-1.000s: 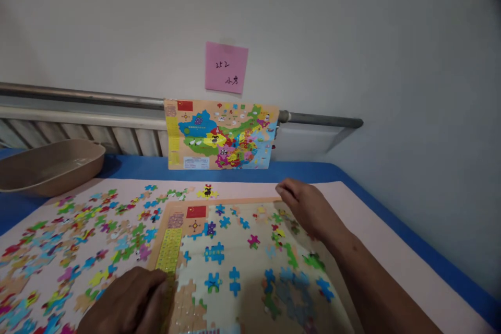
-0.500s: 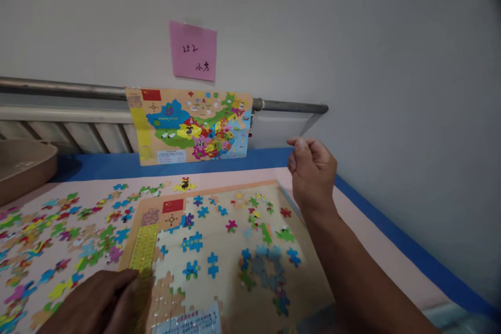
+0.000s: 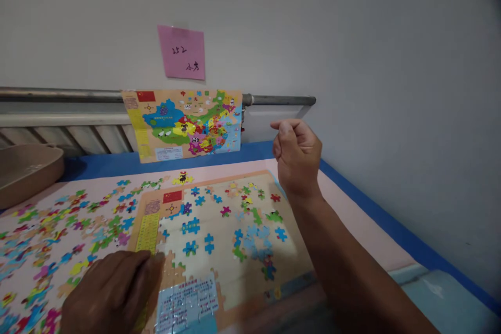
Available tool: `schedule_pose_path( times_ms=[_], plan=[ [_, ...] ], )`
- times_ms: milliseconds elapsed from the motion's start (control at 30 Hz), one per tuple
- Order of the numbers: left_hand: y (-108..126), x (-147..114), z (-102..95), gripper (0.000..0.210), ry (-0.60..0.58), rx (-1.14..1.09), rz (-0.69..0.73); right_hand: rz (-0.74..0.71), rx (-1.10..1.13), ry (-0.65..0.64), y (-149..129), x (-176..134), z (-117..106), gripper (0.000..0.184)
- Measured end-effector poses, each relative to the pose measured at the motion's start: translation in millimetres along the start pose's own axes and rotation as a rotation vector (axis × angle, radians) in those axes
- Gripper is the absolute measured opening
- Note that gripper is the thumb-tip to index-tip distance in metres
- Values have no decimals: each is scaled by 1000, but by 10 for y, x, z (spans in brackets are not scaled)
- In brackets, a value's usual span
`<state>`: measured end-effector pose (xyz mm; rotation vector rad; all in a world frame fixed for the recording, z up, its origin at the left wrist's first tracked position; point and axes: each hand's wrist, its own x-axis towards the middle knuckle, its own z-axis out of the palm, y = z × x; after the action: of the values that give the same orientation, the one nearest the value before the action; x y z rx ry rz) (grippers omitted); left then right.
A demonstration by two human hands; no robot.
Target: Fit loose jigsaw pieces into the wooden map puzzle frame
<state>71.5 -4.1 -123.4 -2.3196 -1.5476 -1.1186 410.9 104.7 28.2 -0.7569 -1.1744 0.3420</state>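
My right hand (image 3: pixel 297 155) is raised over the far right corner of the puzzle board, its fingers curled into a fist, the index finger sticking out slightly to the left. Nothing shows in it. My left hand (image 3: pixel 107 289) rests palm down on the left side of the jigsaw puzzle (image 3: pixel 230 300), over the yellow strip, fingers loosely bent and thumb apart. Joined pieces line the puzzle's left and lower borders. Loose blue pieces (image 3: pixel 191 226) and a pale blue cluster (image 3: pixel 256 240) lie inside the frame. Behind the board hangs a printed map (image 3: pixel 183 128).
Many loose puzzle pieces (image 3: pixel 78 222) are strewn left of the board. A yellow piece group with a dark animal (image 3: pixel 183 177) lies beyond its far edge. At left stands a beige tray (image 3: pixel 31 167). A pipe (image 3: pixel 58 95) and a pink note (image 3: pixel 181 52) are on the wall.
The camera view has shifted, so the map, the note and the board appear farther left. Both hands hold nearly the same poses; my right hand sits slightly higher in view.
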Motion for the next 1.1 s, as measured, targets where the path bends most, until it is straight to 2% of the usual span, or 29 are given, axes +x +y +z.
schedule_pose_path(
  times_ms=[100, 300, 500, 633, 700, 767, 867, 1033, 1100],
  plan=[
    [-87, -56, 14, 24, -63, 109, 110, -32, 47, -27, -116, -30, 26, 21],
    [-74, -5, -14, 23, 26, 222, 218, -154, 22, -26, -444, -62, 58, 22],
    [19, 74, -85, 27, 73, 308, 314, -306, 70, 43, -893, -61, -47, 20],
    [34, 105, -93, 25, 109, 367, 331, -349, 130, 98, -1168, -109, -89, 22],
    [15, 106, -81, 23, 93, 394, 315, -332, 141, 72, -1208, -154, -94, 23],
    [-5, 105, -73, 22, 91, 407, 307, -272, 107, -31, -1169, -219, -123, 20],
    [-3, 116, -85, 23, 118, 409, 322, -118, -76, -257, -1016, -364, -268, 17],
    [58, 170, -168, 27, 107, 437, 320, 143, -493, -593, -714, -698, -741, 19],
    [36, 172, -210, 24, 126, 399, 277, 182, -619, -737, -605, -884, -931, 19]
  ],
)
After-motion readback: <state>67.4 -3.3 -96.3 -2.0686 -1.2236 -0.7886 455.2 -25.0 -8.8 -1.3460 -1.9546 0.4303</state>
